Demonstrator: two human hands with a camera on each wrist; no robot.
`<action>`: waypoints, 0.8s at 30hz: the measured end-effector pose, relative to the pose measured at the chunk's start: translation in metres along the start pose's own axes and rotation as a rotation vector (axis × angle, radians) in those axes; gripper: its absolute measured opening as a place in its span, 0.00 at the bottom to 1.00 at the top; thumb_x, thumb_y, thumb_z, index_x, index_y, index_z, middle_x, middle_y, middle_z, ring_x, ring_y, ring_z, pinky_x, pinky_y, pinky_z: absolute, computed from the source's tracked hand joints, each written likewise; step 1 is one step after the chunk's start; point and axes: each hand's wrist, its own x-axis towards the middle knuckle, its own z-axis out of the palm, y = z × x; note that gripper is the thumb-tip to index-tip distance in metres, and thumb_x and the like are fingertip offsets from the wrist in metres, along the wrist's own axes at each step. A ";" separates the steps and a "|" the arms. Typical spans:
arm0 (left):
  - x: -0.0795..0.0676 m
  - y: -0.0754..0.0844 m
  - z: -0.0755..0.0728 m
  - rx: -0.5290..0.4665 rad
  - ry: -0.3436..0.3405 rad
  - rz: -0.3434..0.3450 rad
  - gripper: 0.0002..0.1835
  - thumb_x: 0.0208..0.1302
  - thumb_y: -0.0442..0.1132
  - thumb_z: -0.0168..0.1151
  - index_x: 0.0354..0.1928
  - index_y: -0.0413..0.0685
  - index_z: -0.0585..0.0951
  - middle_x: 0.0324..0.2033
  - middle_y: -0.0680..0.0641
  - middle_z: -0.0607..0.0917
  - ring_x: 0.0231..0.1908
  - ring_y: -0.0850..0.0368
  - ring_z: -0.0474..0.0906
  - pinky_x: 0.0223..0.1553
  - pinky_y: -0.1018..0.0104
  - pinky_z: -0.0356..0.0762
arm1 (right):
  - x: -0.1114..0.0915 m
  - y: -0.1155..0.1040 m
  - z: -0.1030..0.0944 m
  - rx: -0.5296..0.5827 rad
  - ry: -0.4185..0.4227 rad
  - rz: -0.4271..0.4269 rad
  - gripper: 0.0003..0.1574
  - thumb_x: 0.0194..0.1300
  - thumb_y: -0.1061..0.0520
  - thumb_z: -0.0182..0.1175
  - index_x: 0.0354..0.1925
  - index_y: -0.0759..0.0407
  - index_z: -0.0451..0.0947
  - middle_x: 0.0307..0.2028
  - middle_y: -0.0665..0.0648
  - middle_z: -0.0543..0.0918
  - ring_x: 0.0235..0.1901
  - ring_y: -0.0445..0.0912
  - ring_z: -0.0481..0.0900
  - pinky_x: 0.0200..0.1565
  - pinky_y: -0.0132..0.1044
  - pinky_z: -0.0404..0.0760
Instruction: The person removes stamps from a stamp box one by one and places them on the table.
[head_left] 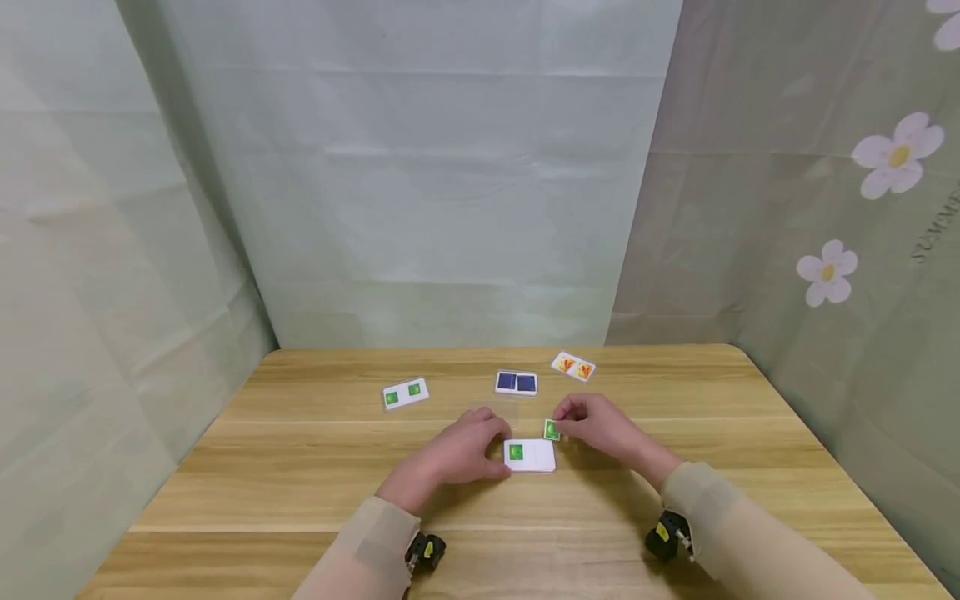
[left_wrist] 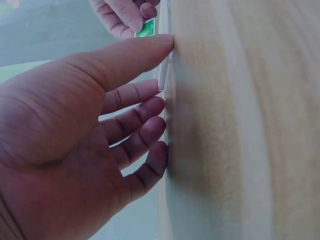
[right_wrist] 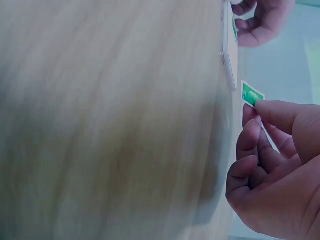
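Observation:
My right hand (head_left: 600,425) pinches a small square green picture tile (head_left: 551,430) between thumb and fingertips, beside the upper right corner of a white card (head_left: 536,457). This card lies flat, thick at its edge like a small stack, with a green square (head_left: 516,452) on its left half and a blank right half. My left hand (head_left: 465,450) holds the card's left end, thumb on the near side and index finger at the far side. In the left wrist view, the left thumb (left_wrist: 135,57) meets the card edge while the other fingertips rest on the table.
Behind the hands lie a card with two green squares (head_left: 406,393), one with two dark blue squares (head_left: 517,382) and one with two orange pictures (head_left: 573,366). A faint clear rectangle (head_left: 498,410) lies beyond the left hand. Cloth (head_left: 442,208) hangs around the wooden table (head_left: 300,467).

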 end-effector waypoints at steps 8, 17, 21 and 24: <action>-0.002 -0.001 0.000 -0.012 -0.002 -0.002 0.27 0.65 0.47 0.84 0.62 0.48 0.86 0.57 0.51 0.82 0.56 0.55 0.76 0.67 0.53 0.78 | 0.002 0.009 -0.020 -0.066 0.052 0.002 0.03 0.77 0.60 0.69 0.46 0.59 0.86 0.41 0.53 0.86 0.40 0.48 0.78 0.44 0.41 0.79; -0.003 0.000 0.000 -0.016 -0.007 -0.006 0.27 0.65 0.47 0.84 0.62 0.49 0.86 0.56 0.52 0.82 0.55 0.56 0.75 0.66 0.55 0.79 | 0.002 0.029 -0.044 -0.083 0.107 0.007 0.08 0.77 0.59 0.70 0.49 0.63 0.86 0.42 0.56 0.88 0.41 0.48 0.80 0.43 0.42 0.79; -0.003 0.001 -0.001 -0.019 -0.009 -0.013 0.27 0.66 0.47 0.83 0.64 0.49 0.86 0.57 0.52 0.82 0.55 0.56 0.75 0.66 0.55 0.79 | 0.001 0.037 -0.055 -0.112 0.121 -0.012 0.09 0.77 0.59 0.70 0.48 0.65 0.86 0.40 0.57 0.88 0.39 0.47 0.80 0.43 0.43 0.79; -0.002 0.001 -0.001 -0.015 -0.005 -0.004 0.28 0.65 0.47 0.83 0.64 0.49 0.86 0.57 0.52 0.82 0.55 0.56 0.75 0.66 0.55 0.79 | 0.002 0.043 -0.063 -0.149 0.142 -0.012 0.09 0.77 0.59 0.70 0.48 0.65 0.86 0.40 0.57 0.88 0.39 0.47 0.80 0.43 0.42 0.78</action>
